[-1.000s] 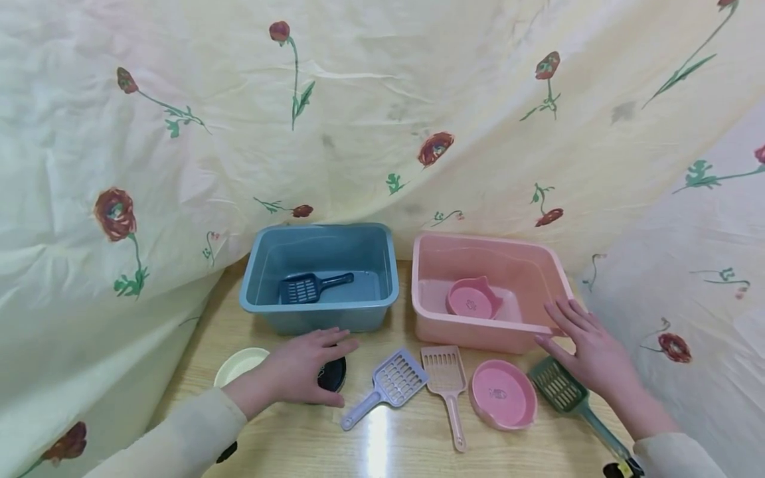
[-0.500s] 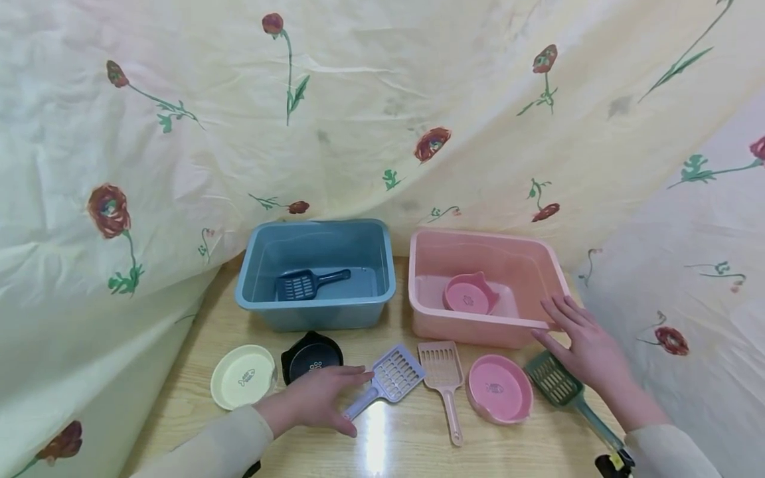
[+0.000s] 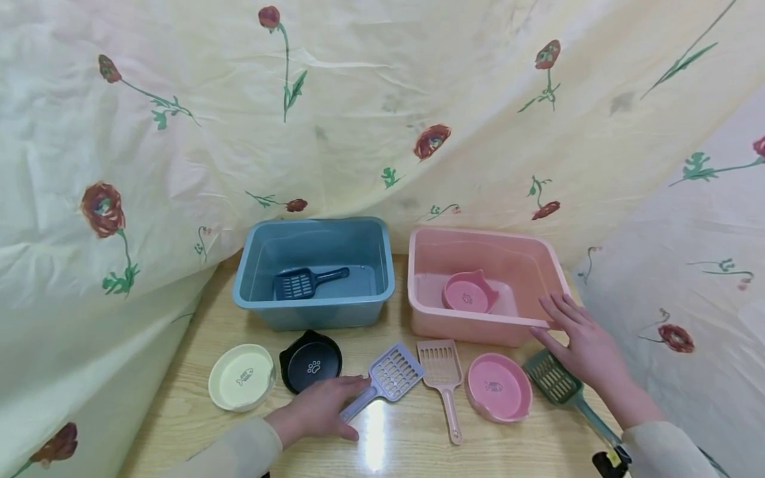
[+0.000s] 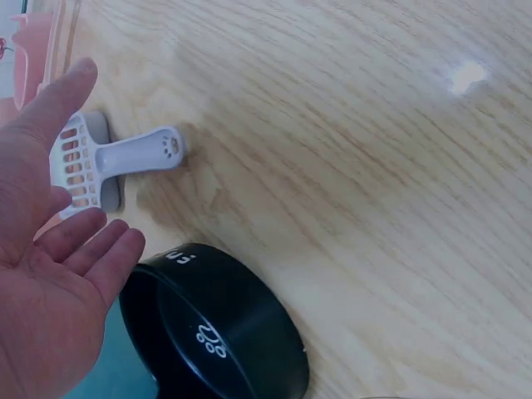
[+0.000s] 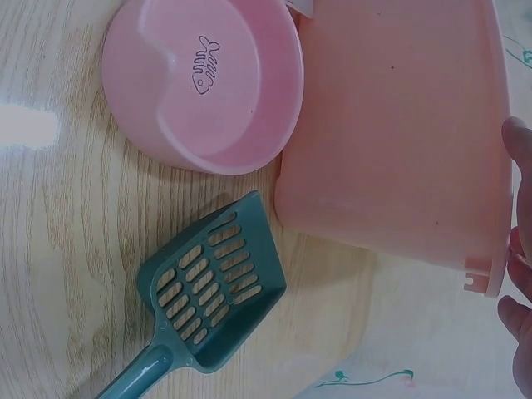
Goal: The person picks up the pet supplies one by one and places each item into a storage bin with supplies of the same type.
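Observation:
In the head view my left hand (image 3: 319, 411) is held with fingers spread around the lavender litter scoop's handle (image 3: 358, 403), between its thumb and fingertips, holding nothing. The left wrist view shows that scoop (image 4: 141, 152) past the fingers, and the black cat-eared bowl (image 4: 241, 307) beside the hand. At the front right corner of the pink litter box (image 3: 466, 325), my right hand (image 3: 588, 345) rests with fairly straight fingers at the rim. A pink bowl (image 3: 469, 294) with ears lies inside that box. Under the right hand is a dark green scoop (image 3: 552, 378).
A blue litter box (image 3: 313, 307) with a navy scoop (image 3: 295, 285) in it stands to the left of the pink one. On the table are a cream bowl (image 3: 242, 378), a pale pink scoop (image 3: 441, 368) and another pink bowl (image 3: 499, 388). Flowered cloth (image 3: 358, 119) hangs behind.
My left hand has moved right and toward me, from over the black bowl to the lavender scoop's handle, uncovering the bowl. The right hand stays at the pink box's rim.

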The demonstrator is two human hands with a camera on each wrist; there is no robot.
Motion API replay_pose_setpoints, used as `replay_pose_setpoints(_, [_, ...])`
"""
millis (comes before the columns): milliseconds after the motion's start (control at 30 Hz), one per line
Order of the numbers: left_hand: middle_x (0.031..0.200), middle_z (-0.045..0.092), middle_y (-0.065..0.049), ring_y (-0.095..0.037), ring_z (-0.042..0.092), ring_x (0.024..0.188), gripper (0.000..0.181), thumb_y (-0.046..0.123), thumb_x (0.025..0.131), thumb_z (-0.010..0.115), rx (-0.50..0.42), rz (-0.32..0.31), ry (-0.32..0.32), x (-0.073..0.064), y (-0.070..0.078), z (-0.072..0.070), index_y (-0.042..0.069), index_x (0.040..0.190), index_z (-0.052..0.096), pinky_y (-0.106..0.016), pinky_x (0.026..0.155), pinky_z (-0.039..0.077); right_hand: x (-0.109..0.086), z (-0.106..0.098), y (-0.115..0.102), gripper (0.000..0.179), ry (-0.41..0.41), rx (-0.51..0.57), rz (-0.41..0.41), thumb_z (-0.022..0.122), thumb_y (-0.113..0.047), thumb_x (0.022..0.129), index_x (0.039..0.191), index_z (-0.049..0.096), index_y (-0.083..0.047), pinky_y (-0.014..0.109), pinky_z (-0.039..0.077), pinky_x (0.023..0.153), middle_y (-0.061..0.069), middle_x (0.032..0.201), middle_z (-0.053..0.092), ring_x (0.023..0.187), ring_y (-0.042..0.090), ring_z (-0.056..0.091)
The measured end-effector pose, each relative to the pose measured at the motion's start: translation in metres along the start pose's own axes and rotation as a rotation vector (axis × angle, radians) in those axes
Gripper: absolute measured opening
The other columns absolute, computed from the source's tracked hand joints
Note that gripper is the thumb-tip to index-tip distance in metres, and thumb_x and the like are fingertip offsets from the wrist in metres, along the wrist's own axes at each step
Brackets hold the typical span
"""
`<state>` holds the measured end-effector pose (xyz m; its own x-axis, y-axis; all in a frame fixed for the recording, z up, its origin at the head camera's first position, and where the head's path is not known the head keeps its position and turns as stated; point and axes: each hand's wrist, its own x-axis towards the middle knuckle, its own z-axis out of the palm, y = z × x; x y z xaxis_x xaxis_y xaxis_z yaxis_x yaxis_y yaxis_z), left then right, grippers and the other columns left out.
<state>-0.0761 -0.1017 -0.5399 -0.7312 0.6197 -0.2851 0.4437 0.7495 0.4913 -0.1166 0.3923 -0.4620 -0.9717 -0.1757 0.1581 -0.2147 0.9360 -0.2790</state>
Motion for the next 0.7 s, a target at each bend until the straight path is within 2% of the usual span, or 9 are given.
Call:
replay_pose_setpoints(333, [0.155, 0.061, -0.007, -0.028, 0.06, 0.138, 0.093, 0.044, 0.079, 0.095, 0.007, 0.016, 0.032, 0.006, -0.006, 0.01, 0.013, 0.157, 0.055, -0.047, 0.111, 0.052, -0.001, 0.002, 0.0, 0.083, -0.007, -0.01, 0.006, 0.072, -0.051, 0.1, 0.167, 0.038, -0.018, 0.083, 0.035, 0.105, 0.029, 0.164, 0.04, 0.156, 0.049, 0.029])
replay_pose_setpoints(567, [0.151, 0.064, -0.005, -0.025, 0.063, 0.134, 0.089, 0.039, 0.079, 0.096, -0.001, 0.009, 0.021, 0.01, -0.01, 0.018, 0.012, 0.155, 0.057, -0.043, 0.11, 0.054, -0.001, 0.001, -0.001, 0.083, -0.011, -0.006, 0.015, 0.072, -0.052, 0.1, 0.167, 0.038, -0.017, 0.083, 0.035, 0.105, 0.029, 0.165, 0.04, 0.156, 0.05, 0.029])
replay_pose_setpoints(700, [0.147, 0.067, -0.005, -0.024, 0.065, 0.131, 0.085, 0.037, 0.079, 0.096, 0.02, 0.022, 0.054, 0.011, -0.011, 0.024, 0.01, 0.152, 0.06, -0.042, 0.108, 0.055, -0.002, 0.001, -0.001, 0.082, -0.008, -0.004, 0.021, 0.072, -0.051, 0.1, 0.167, 0.038, -0.017, 0.084, 0.034, 0.105, 0.029, 0.165, 0.039, 0.156, 0.05, 0.029])
